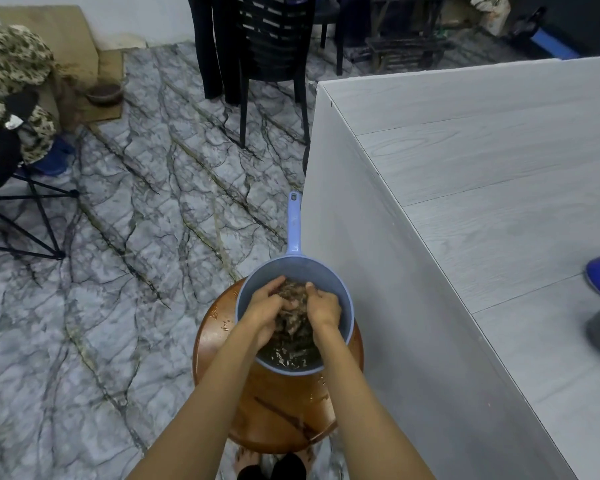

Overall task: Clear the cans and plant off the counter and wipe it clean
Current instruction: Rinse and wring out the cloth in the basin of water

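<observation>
Left hand (270,308) and right hand (324,308) grip seemingly a rag (293,332) (in basin (300,269)).

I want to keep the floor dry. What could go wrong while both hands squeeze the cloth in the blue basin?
The basin stands near the far edge of the stool; pressing with the left hand and right hand could tip it. Wringing the cloth may splash water; drops already lie on the stool.

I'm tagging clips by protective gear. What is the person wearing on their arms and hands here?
Nothing shows. Both forearms are bare to the picture's bottom edge, no sleeve in view. The left hand and right hand are ungloved, with no watch or bracelet at either wrist. Rings cannot be ruled out: the fingers are partly hidden.
</observation>
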Action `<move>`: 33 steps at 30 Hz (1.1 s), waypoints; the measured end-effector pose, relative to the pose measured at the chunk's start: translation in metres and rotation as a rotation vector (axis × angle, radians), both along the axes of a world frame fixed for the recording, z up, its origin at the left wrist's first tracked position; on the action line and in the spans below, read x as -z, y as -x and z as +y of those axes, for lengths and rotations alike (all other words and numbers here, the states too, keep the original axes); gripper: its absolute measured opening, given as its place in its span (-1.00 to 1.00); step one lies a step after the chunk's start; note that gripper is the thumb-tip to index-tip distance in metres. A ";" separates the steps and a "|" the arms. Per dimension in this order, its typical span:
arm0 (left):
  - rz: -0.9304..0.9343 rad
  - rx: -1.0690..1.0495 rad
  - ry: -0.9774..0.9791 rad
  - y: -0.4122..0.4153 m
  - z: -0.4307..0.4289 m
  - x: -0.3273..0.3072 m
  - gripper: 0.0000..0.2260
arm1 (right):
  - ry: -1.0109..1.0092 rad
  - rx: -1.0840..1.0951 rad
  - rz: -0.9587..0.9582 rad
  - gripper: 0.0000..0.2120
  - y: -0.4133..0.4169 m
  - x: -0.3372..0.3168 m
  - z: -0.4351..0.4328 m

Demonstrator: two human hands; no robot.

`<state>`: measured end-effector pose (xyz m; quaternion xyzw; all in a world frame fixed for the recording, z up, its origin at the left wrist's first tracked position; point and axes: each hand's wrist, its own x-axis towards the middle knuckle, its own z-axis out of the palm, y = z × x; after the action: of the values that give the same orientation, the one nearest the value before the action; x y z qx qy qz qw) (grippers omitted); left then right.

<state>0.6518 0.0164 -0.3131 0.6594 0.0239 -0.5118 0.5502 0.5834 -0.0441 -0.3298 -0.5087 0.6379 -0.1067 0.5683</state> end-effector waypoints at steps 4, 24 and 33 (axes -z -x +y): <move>0.105 -0.201 0.094 -0.001 0.004 -0.005 -0.47 | 0.041 -0.029 -0.021 -0.63 -0.001 -0.003 0.002; -0.254 -0.097 -0.343 0.010 -0.006 0.012 -0.61 | 0.046 -0.054 -0.073 -0.81 0.011 -0.007 0.011; 0.218 -0.252 -0.067 0.008 -0.004 0.011 -0.49 | -0.070 0.023 -0.228 -0.77 0.007 -0.009 0.014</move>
<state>0.6442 0.0124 -0.3243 0.6096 0.1830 -0.5061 0.5820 0.5763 -0.0299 -0.3210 -0.4658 0.5780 -0.1481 0.6534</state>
